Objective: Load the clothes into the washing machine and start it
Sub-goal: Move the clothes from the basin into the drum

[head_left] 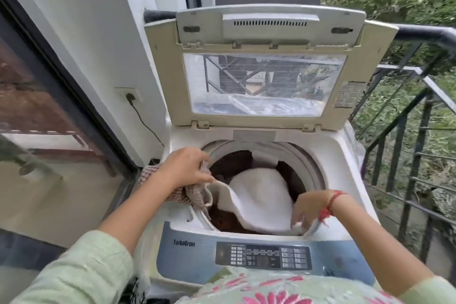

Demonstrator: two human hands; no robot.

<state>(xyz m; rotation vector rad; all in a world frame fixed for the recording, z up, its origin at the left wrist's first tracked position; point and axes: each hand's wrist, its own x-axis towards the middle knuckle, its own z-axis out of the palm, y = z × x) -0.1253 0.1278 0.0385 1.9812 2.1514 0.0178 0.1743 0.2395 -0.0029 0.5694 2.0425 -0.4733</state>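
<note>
Clothes [261,190] could get caught from here: the white cloth [249,207] trails over the front and left of the drum rim [306,155] of the washing machine [345,180], so the raised lid [266,126] may trap an edge. The checked cloth [195,196], still outside, might slip down. Soft and thick, the white cloth humps over dark laundry [229,223]. The left hand [187,168] has its fingers curled round both cloths; the right hand [312,207], blurred, seems to pinch the white edge.

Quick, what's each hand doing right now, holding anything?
Left hand: grips the checked cloth.
Right hand: grips the edge of the white cloth.
</note>
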